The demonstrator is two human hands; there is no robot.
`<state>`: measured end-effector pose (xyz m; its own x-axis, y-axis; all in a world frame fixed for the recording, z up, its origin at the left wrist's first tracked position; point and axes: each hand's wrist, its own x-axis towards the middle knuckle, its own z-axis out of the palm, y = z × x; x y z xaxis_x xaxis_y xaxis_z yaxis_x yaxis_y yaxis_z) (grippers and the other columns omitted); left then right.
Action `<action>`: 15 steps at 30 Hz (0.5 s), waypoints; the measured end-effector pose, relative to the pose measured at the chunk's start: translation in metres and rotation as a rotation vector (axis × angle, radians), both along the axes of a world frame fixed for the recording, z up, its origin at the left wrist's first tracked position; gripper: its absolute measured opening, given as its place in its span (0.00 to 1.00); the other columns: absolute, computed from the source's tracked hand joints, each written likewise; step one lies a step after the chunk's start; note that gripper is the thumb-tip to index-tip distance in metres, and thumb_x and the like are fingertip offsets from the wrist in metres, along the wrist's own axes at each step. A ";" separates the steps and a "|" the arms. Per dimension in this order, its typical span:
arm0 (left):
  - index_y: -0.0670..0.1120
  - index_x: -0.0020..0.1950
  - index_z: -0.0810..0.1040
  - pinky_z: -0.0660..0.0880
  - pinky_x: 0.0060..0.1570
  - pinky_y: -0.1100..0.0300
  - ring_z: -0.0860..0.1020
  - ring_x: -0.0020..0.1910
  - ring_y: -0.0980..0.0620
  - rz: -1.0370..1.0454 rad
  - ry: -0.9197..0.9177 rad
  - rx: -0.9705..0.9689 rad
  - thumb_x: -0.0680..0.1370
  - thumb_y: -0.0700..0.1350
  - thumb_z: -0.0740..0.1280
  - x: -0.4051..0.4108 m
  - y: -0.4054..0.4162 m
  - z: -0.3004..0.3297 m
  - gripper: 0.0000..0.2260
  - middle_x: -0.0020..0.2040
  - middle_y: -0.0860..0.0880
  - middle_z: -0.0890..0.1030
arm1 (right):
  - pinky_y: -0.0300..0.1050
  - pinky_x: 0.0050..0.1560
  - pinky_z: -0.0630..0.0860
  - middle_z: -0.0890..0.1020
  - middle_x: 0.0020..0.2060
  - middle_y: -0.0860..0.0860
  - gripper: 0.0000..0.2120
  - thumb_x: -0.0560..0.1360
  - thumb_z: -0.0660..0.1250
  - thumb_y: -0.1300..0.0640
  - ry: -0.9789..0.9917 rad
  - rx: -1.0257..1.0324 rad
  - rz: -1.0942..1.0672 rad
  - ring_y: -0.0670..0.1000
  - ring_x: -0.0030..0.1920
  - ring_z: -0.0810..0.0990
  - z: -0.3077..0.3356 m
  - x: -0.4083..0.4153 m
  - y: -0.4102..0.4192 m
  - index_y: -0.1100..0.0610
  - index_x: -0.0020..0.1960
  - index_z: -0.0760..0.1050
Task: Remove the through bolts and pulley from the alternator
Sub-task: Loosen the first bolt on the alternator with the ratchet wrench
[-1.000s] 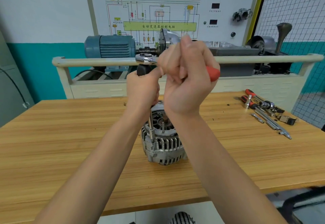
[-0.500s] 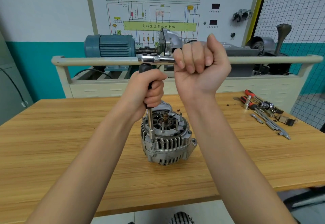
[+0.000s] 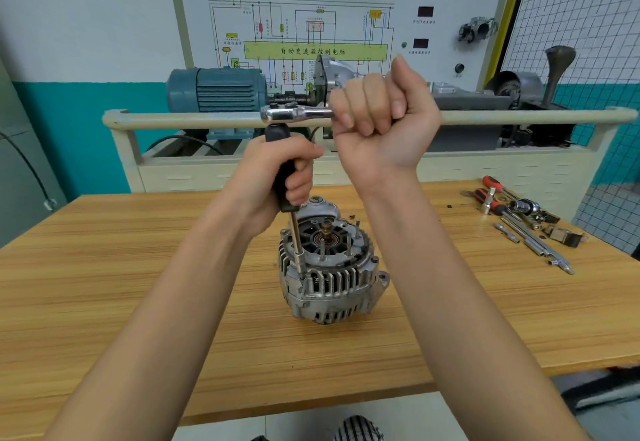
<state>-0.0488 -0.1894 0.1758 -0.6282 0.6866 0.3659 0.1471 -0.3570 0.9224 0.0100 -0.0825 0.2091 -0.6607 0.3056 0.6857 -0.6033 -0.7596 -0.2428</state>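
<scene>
Worktop (image 3: 138, 288) — bare left of alternator (image 3: 329, 278); loose tools (image 3: 523, 222) crowd far right; rail (image 3: 519, 116) bounds rear.

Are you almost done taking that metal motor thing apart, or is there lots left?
Still early, it seems. Done: nothing clearly; no loose bolt or pulley shows on the table, and the alternator is still closed up. In hand: the left hand steadies a black-handled driver standing on a bolt at the rim, while the right hand grips the ratchet on top. Left: finishing that bolt, any others, and the pulley, which I cannot see.
</scene>
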 end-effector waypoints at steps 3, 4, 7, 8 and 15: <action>0.47 0.24 0.65 0.57 0.19 0.67 0.58 0.16 0.56 -0.221 -0.030 -0.013 0.72 0.41 0.61 0.000 0.002 0.001 0.16 0.18 0.52 0.61 | 0.37 0.23 0.55 0.59 0.14 0.48 0.23 0.72 0.56 0.59 -0.052 -0.163 0.198 0.47 0.20 0.51 0.000 -0.006 0.012 0.56 0.19 0.61; 0.48 0.23 0.65 0.55 0.18 0.69 0.57 0.15 0.57 -0.248 -0.043 -0.011 0.72 0.41 0.60 -0.001 0.004 0.001 0.17 0.17 0.53 0.60 | 0.38 0.23 0.56 0.60 0.14 0.48 0.23 0.72 0.57 0.59 -0.053 -0.185 0.195 0.47 0.18 0.52 -0.002 -0.006 0.013 0.56 0.19 0.61; 0.49 0.22 0.64 0.53 0.18 0.71 0.55 0.15 0.58 -0.151 -0.064 -0.008 0.75 0.40 0.60 0.000 0.010 -0.001 0.20 0.17 0.54 0.59 | 0.39 0.22 0.58 0.60 0.15 0.48 0.23 0.73 0.57 0.60 -0.032 -0.173 0.094 0.46 0.17 0.58 -0.005 0.000 0.010 0.55 0.19 0.61; 0.50 0.22 0.63 0.53 0.18 0.71 0.54 0.15 0.58 -0.079 -0.065 -0.002 0.76 0.39 0.60 0.001 0.012 -0.002 0.21 0.18 0.54 0.58 | 0.39 0.23 0.58 0.60 0.15 0.48 0.23 0.73 0.56 0.60 -0.017 -0.147 0.041 0.46 0.17 0.58 -0.007 0.003 0.009 0.55 0.19 0.61; 0.48 0.28 0.61 0.54 0.21 0.68 0.55 0.19 0.55 0.471 -0.057 0.072 0.75 0.36 0.63 0.015 0.033 -0.003 0.18 0.20 0.53 0.60 | 0.43 0.28 0.56 0.62 0.18 0.47 0.20 0.73 0.56 0.68 0.200 0.129 -0.599 0.46 0.21 0.59 -0.015 0.015 -0.029 0.52 0.27 0.64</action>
<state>-0.0340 -0.1559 0.1725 -0.8855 0.2965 0.3578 0.2577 -0.3274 0.9091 0.0250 -0.1117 0.1937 -0.2567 0.4884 0.8340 -0.9569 -0.2494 -0.1485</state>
